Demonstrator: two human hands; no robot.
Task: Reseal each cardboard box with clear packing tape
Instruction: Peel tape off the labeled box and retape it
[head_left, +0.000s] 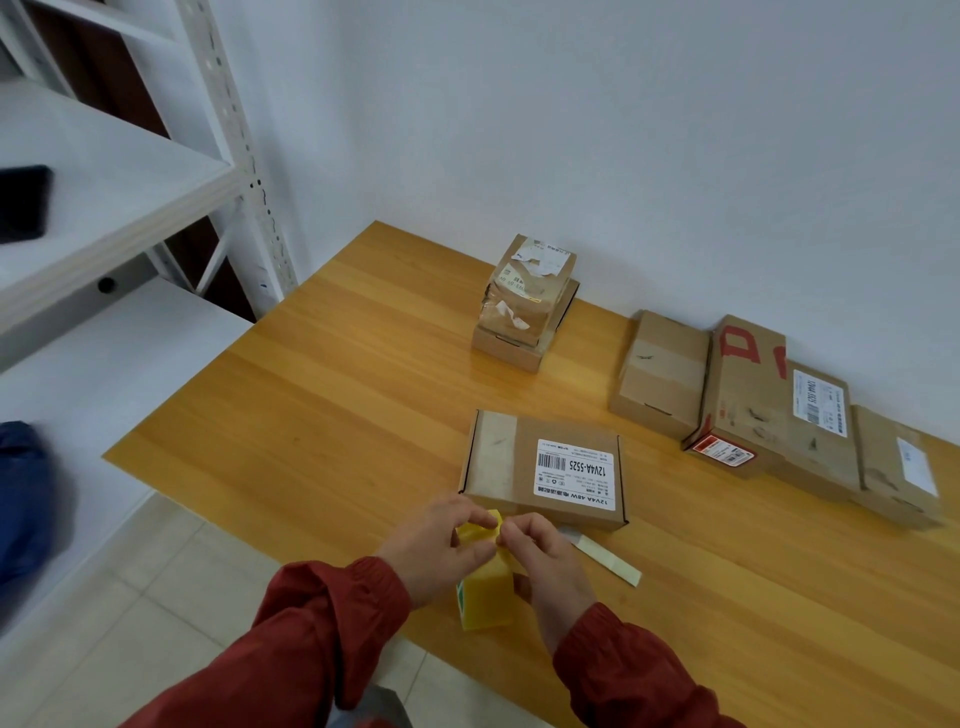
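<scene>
While fingers pick at it: tape roll is held just before the labelled box.
Left hand: pinching the roll's top edge.
Right hand: gripping the roll too.
Progress: labelled box apparently not yet resealed; stack and row behind it wait.

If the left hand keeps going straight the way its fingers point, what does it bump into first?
Probably the flat cardboard box with the white label, lying just beyond the left hand and the yellow tape roll it pinches. Depth is unclear from one view.
</scene>
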